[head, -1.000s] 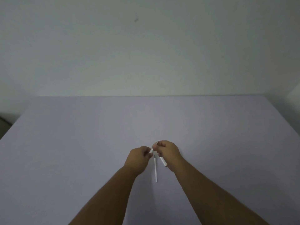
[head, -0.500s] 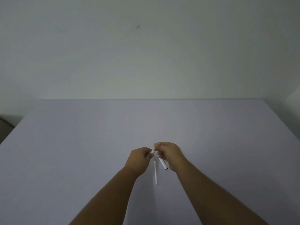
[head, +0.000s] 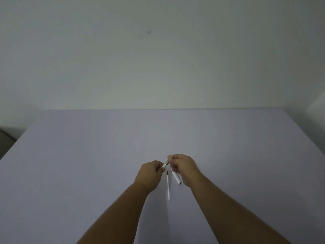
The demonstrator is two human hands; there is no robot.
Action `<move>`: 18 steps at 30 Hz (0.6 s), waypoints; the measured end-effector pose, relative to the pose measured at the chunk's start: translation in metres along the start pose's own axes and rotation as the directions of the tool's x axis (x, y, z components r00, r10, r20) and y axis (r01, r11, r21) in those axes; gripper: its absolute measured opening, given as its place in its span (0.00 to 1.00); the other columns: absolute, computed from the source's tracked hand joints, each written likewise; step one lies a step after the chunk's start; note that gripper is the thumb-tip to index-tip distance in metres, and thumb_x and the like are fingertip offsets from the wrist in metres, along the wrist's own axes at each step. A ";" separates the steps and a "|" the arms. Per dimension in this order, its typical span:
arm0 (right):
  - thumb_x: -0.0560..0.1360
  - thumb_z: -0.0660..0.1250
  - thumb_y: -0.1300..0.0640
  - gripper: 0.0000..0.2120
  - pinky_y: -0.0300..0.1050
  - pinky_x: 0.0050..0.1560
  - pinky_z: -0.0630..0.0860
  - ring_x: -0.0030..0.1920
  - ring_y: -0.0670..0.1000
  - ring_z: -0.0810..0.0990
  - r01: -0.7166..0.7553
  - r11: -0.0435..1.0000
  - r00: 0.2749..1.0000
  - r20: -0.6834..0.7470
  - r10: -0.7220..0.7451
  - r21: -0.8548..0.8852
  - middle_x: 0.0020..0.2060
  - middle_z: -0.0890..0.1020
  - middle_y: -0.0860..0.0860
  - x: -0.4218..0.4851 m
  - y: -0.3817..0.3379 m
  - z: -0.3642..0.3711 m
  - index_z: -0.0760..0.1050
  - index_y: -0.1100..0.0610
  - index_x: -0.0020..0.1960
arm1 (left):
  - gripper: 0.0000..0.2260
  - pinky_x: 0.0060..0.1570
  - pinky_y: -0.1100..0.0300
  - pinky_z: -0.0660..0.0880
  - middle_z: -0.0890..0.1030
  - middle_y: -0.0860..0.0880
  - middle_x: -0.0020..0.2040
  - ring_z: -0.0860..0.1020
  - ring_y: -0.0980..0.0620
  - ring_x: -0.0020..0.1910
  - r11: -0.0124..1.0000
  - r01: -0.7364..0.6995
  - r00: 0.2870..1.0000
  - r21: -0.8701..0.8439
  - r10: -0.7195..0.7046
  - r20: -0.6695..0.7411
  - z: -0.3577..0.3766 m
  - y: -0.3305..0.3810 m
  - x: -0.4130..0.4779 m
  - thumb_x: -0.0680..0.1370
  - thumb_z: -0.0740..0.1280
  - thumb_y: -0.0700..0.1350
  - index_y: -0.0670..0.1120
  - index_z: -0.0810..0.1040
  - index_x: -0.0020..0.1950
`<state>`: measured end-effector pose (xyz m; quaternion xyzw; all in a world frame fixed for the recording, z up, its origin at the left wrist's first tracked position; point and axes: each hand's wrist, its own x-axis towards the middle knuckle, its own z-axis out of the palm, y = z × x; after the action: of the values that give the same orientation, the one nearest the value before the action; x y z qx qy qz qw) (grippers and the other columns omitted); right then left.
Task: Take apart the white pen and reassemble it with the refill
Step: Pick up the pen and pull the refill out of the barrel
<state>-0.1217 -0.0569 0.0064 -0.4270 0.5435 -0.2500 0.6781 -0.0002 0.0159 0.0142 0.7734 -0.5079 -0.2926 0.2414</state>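
Observation:
My left hand [head: 150, 173] is closed around the white pen barrel [head: 164, 164], of which only a short white end with a grey metal collar shows. My right hand [head: 184, 168] pinches the pen's tip section [head: 171, 157] just beyond that collar, so both hands meet on the pen above the table. A thin white refill [head: 168, 186] with a dark tip lies on the table below the hands, pointing away from me. A short white cap [head: 176, 177] lies beside it, partly under my right hand.
The pale lilac table [head: 88, 164] spreads wide on all sides, with its far edge against a plain wall. Its left edge drops to a dark floor corner [head: 5, 138].
The hands have barely shifted. My right fingers have turned slightly on the pen's tip end, and more of the grey collar shows between the hands. Refill and cap lie as before.

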 end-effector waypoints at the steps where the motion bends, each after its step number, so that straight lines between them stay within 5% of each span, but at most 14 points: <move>1: 0.73 0.70 0.59 0.04 0.45 0.47 0.76 0.36 0.49 0.75 -0.007 1.000 1.000 -0.015 0.007 -0.002 0.35 0.80 0.52 -0.001 -0.001 0.000 0.80 0.56 0.39 | 0.09 0.33 0.66 0.66 0.77 0.51 0.37 0.72 0.54 0.34 1.000 -0.002 1.000 -0.002 0.002 -0.002 0.000 0.000 0.000 0.79 0.62 0.46 0.45 0.79 0.52; 3: 0.71 0.72 0.54 0.08 0.45 0.45 0.76 0.34 0.49 0.74 -0.015 0.999 0.999 -0.047 0.013 -0.050 0.33 0.79 0.50 -0.001 0.001 0.000 0.80 0.59 0.40 | 0.08 0.34 0.66 0.67 0.77 0.51 0.38 0.72 0.54 0.34 1.000 -0.004 1.000 -0.004 0.004 -0.002 0.000 0.001 -0.001 0.79 0.62 0.46 0.45 0.79 0.52; 7: 0.73 0.68 0.63 0.05 0.42 0.44 0.76 0.35 0.49 0.76 0.015 1.000 1.000 0.000 -0.015 0.004 0.36 0.80 0.53 -0.003 0.000 -0.002 0.81 0.56 0.39 | 0.08 0.36 0.63 0.68 0.77 0.51 0.38 0.73 0.53 0.35 1.000 -0.004 1.000 0.010 0.004 0.000 -0.001 0.001 -0.002 0.79 0.62 0.46 0.45 0.79 0.52; 11: 0.71 0.72 0.54 0.08 0.44 0.44 0.76 0.34 0.49 0.74 0.000 0.998 1.000 -0.030 -0.001 -0.056 0.35 0.80 0.51 -0.004 -0.002 0.000 0.81 0.60 0.42 | 0.09 0.34 0.64 0.67 0.77 0.50 0.38 0.73 0.53 0.36 1.000 -0.010 1.000 0.014 0.010 -0.005 -0.003 0.001 -0.002 0.79 0.62 0.46 0.46 0.79 0.52; 15: 0.73 0.68 0.60 0.04 0.44 0.46 0.76 0.36 0.49 0.74 0.022 0.998 0.999 -0.025 -0.024 -0.054 0.36 0.80 0.52 -0.004 -0.002 0.000 0.81 0.55 0.40 | 0.09 0.34 0.64 0.68 0.77 0.50 0.38 0.73 0.53 0.35 1.000 -0.010 1.000 0.024 0.010 -0.007 -0.003 0.002 -0.002 0.79 0.62 0.46 0.46 0.79 0.52; 18: 0.74 0.68 0.54 0.05 0.41 0.42 0.76 0.36 0.48 0.76 0.004 0.999 0.998 -0.060 -0.007 -0.048 0.38 0.81 0.51 -0.005 -0.004 0.002 0.79 0.55 0.41 | 0.08 0.33 0.65 0.67 0.77 0.51 0.38 0.73 0.54 0.34 1.000 -0.009 1.000 0.027 0.009 -0.010 -0.003 0.002 -0.002 0.79 0.62 0.46 0.46 0.79 0.52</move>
<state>-0.1210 -0.0545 0.0127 -0.4367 0.5683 -0.2515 0.6504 -0.0003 0.0171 0.0182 0.7758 -0.5140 -0.2807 0.2347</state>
